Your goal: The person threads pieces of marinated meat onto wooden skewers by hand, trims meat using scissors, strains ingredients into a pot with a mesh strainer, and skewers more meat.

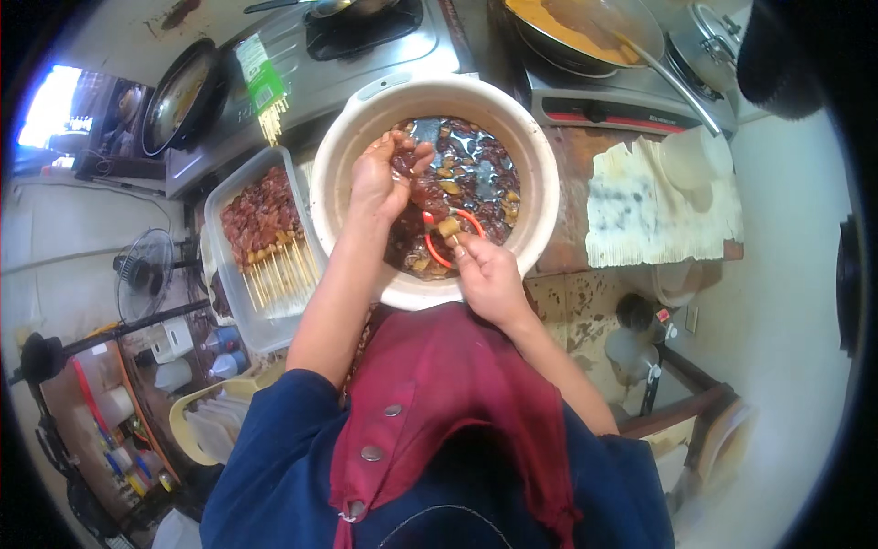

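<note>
A large white plastic tub (542,171) before me holds dark marinade with pieces of meat (504,182) and yellowish chunks. Over its left part, my left hand (384,178) pinches a piece of dark red meat. My right hand (487,274), at the near right rim, grips a thin skewer with a yellowish chunk (449,227) threaded on it; meat hangs between the hands. A red ring-shaped handle (473,221) shows in the tub behind that chunk. Left of the tub, a clear plastic container (212,206) holds loaded meat skewers (264,226), their bare sticks towards me.
An opened green pack of bamboo skewers (264,86) lies on the gas stove (425,58) near a black frying pan (182,96). Back right, a wok of orange sauce (569,27) sits on another stove. Stained corrugated sheet (631,206) covers the right counter, beneath a white container (696,158).
</note>
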`<state>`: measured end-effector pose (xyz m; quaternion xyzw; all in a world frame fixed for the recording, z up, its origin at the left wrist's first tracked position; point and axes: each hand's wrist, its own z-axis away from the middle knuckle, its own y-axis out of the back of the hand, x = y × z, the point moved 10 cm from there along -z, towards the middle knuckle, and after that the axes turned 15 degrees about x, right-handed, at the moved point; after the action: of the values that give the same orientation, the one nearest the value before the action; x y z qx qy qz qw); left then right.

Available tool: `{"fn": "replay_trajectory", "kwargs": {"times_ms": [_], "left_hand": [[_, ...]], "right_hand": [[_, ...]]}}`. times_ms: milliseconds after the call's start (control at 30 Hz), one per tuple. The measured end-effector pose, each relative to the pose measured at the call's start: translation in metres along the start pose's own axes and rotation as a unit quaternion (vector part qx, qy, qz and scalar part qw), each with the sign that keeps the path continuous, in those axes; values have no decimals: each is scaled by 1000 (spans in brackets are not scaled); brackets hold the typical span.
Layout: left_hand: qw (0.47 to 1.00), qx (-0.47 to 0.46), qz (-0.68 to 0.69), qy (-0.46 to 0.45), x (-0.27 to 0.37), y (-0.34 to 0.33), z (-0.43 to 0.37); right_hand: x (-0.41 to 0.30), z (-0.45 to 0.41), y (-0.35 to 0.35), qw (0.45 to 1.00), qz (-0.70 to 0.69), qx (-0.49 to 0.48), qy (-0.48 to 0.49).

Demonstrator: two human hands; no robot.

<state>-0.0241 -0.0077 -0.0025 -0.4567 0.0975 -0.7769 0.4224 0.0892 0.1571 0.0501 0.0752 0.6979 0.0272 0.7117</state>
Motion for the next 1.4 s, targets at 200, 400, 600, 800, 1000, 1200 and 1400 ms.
{"fn": "replay_trajectory", "kwargs": {"times_ms": [200,400,600,800,1000,1200,1400], "left_hand": [[999,-39,18,16,0,1,6],[989,-141,37,1,8,-13,13],[994,-113,-6,-8,6,-13,10],[983,-175,-48,20,5,-13,10],[979,-199,39,32,7,-3,12],[983,-181,6,43,3,-4,13],[980,-193,23,51,6,2,9]], "right_hand": [[6,-1,-5,997,63,-41,-33],[28,13,-19,906,-266,-85,-317],[1,2,-10,999,-35,-13,28],[-21,3,-7,980,111,54,156],[26,17,-34,822,-401,-142,-380],[-11,1,-14,990,125,-4,60],[42,6,-26,942,-163,-92,-279]]}}
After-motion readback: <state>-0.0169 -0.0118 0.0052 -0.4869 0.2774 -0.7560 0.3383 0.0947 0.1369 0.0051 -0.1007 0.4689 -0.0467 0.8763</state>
